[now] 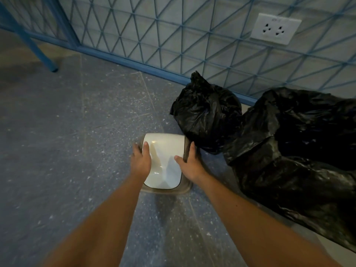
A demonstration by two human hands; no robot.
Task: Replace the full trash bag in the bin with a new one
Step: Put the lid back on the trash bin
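The left hand [141, 159] lies against the left edge of the white lid [163, 160] of the bin, its thumb laid over the top surface of the lid and its fingers reaching down the side, where they pass out of sight, so how far they curl cannot be told. The right hand [189, 163] mirrors it on the right edge: the thumb rests on the lid top, the fingers run fairly straight along the lid's side toward the far corner. Both hands bracket the lid between them, touching it on opposite sides. The lid covers the bin [185, 186] almost wholly; only a greyish rim shows round its near and right edges, and the bin's body and whatever it holds are hidden. The bin stands on a speckled grey floor [67, 141]. Just beyond the right hand, touching or nearly touching the bin's far right corner, sits a tied black trash bag [207, 112], bulging, with its knotted neck pointing up. Beside that, further right, lies a larger heap of black plastic [298, 147], crumpled and cut off by the frame's right edge; whether it is one bag or several is unclear. Behind them runs a blue lattice panel [154, 35] along the wall, with a white wall socket [275, 28] at upper right and a blue leg [36, 49] at upper left.
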